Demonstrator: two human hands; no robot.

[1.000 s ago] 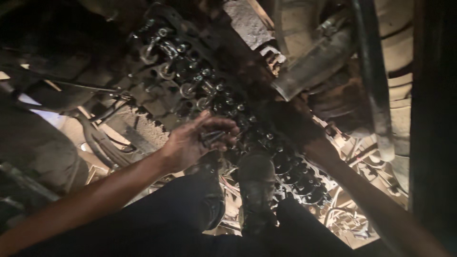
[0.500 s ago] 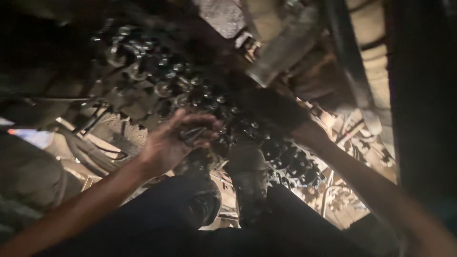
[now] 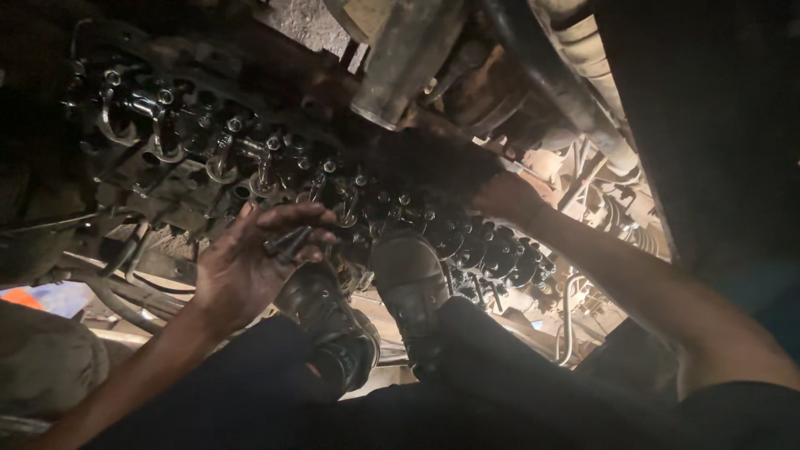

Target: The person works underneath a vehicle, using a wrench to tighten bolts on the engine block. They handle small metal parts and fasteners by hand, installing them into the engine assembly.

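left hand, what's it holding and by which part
The left hand holds a couple of dark bolts across its fingertips, gripped along their shanks.

Single head view, close, facing up at the engine underside (image 3: pixel 275 158).

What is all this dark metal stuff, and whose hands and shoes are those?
The picture comes from a camera worn on a person's head, so you see what that person sees. The two arms are the person's own. The left hand has its fingers curled around a few dark bolts. The right hand reaches up and touches a big greasy engine part, a long row of shiny metal arms, springs and nuts. Whether that hand grips anything is too dark to tell. The two black boots seem to be the person's own feet, at the ends of legs in dark trousers. Above hang thick pipes and rusty metal.
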